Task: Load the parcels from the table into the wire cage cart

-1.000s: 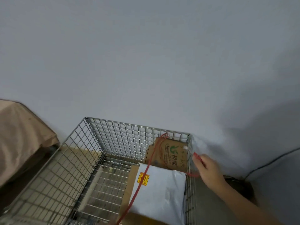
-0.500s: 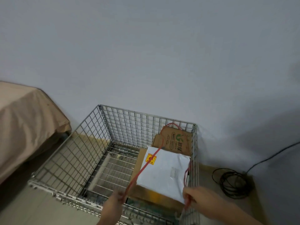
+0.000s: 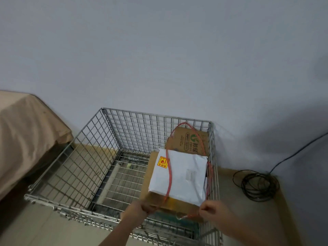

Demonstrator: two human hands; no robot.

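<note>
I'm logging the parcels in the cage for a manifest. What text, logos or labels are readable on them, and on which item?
"初绿": beside a green logo on the brown carton at the back.
Smaller print next to that logo: too blurred to read.
Yellow sticker on the white parcel: red symbols and text, unreadable.
Pale label on the white parcel: unreadable.

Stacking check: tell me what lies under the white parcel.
The white parcel rests on a flat brown cardboard box in the wire cage cart. Anything beneath that box is hidden.

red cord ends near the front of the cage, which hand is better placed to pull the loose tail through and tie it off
Right. The right hand pinches the red cord beside its short free tail; the left hand grips the long run crossing the white parcel, so it can likely just hold tension.
</note>
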